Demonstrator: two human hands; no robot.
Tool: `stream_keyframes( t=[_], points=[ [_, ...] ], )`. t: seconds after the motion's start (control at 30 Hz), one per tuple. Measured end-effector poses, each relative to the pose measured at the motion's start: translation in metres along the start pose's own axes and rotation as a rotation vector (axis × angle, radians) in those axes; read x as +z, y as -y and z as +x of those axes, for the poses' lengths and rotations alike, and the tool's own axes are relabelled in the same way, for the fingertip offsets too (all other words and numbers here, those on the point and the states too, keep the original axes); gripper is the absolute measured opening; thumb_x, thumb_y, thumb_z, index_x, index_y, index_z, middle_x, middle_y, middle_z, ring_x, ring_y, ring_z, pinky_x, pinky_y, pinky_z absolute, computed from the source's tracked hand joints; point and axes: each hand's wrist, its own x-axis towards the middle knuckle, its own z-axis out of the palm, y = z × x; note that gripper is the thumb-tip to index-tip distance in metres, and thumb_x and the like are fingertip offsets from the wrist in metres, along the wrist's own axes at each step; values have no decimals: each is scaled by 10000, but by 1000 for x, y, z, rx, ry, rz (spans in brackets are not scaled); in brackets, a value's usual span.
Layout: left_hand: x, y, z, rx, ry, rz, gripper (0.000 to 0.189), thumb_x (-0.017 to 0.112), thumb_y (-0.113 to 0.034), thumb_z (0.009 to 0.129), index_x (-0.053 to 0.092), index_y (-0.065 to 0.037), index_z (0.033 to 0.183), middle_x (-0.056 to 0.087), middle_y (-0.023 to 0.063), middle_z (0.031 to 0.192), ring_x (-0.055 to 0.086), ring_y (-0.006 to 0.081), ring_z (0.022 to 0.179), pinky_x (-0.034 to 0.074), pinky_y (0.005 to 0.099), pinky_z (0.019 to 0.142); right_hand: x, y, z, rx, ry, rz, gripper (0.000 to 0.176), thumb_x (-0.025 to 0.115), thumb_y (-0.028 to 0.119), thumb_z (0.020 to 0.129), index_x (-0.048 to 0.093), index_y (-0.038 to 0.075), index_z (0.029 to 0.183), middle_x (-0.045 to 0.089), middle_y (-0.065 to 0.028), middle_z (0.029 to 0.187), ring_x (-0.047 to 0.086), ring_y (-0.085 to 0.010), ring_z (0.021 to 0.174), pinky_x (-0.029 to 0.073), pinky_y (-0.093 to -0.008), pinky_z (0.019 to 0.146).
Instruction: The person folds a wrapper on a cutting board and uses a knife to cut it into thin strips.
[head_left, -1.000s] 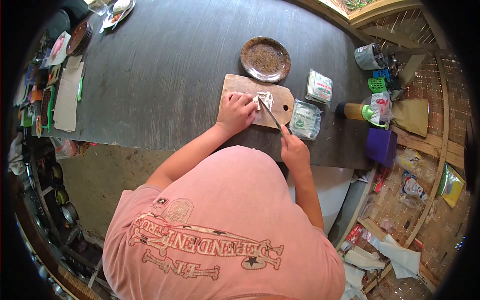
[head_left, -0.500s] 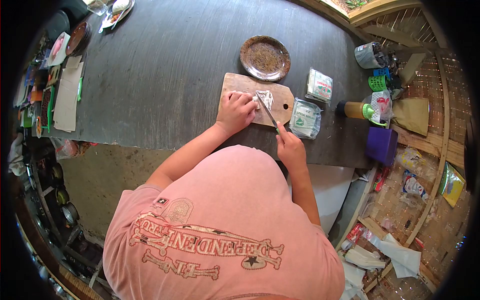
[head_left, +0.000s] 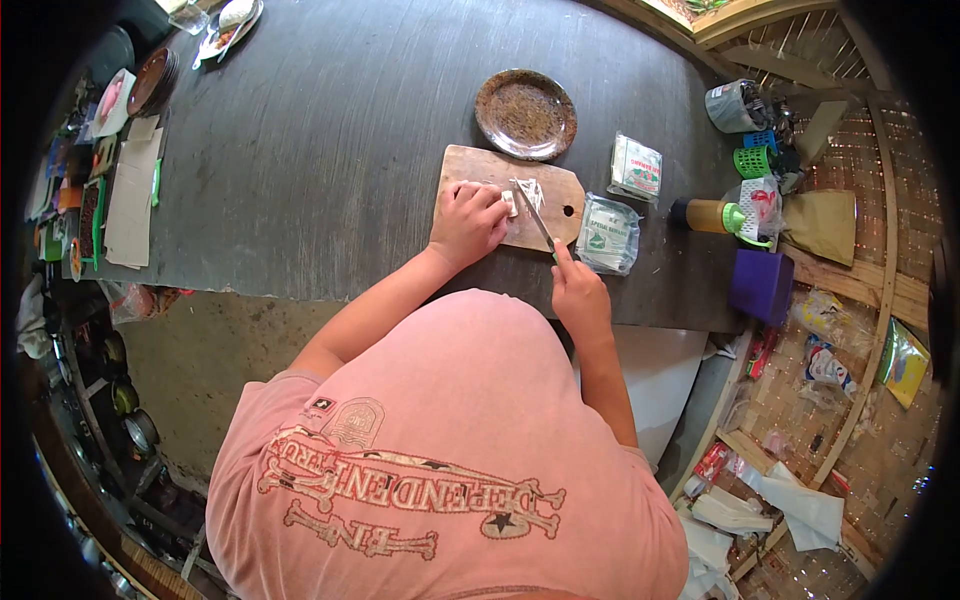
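My left hand (head_left: 470, 220) rests on the wooden cutting board (head_left: 465, 165), fingers curled over a whitish block of food (head_left: 510, 203) whose kind I cannot make out. Only the block's right end shows past the fingertips. In my right hand (head_left: 580, 285) is a knife (head_left: 536, 215), gripped by its dark green handle, its blade slanting up and left across the board beside the block. Thin white cut strips (head_left: 534, 191) lie just right of the blade. A brown speckled plate (head_left: 526, 113) stands behind the board.
Two plastic-wrapped packs, a near pack (head_left: 608, 236) and a farther pack (head_left: 636, 167), lie right of the board. Beyond them are a bottle with a green cap (head_left: 708, 215) and a purple box (head_left: 762, 286). Stacked brown plates (head_left: 150, 82) and flat cardboard (head_left: 132, 200) occupy the table's left end.
The knife has shifted very slightly, and the block's cut end shows a little more beside my left fingers. Both hands stay in nearly the same place.
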Motion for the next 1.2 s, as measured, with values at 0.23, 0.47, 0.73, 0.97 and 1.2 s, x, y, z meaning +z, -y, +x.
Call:
stream_keyframes(
  t=[0.23,0.47,0.73,0.97,1.2],
  points=[
    [1,0,0,22,-19,13,159,806,-272,882,781,-223,1031,692,-28,1180,649,208,1168,440,471,1105,-2,5,-15,44,-3,68,543,694,142,1064,625,174,1602,666,-170,873,691,-404,800,561,-526,749],
    [1,0,-1,14,-20,2,153,804,-268,882,781,-222,1027,699,-26,1183,650,208,1169,444,475,1106,6,-5,-24,80,-29,-43,573,703,184,1060,607,219,1623,652,-137,902,715,-393,798,590,-541,723],
    [0,-1,0,9,-12,5,162,811,-260,871,782,-224,1026,702,-31,1182,652,213,1174,449,481,1109,12,2,-28,5,-1,153,548,699,116,1059,621,136,1602,670,-193,868,678,-414,805,547,-531,747],
    [0,0,0,15,-24,1,163,814,-257,866,779,-222,1022,706,-31,1174,653,211,1162,451,473,1103,17,3,-27,7,-26,163,533,718,171,1055,646,174,1583,677,-171,885,706,-415,802,579,-550,735],
    [2,1,-1,19,-16,17,165,815,-272,866,782,-223,1020,708,-31,1182,642,212,1169,453,469,1079,20,1,-28,0,-17,168,527,709,173,1062,642,164,1585,675,-174,882,708,-415,802,581,-547,735]
  ],
)
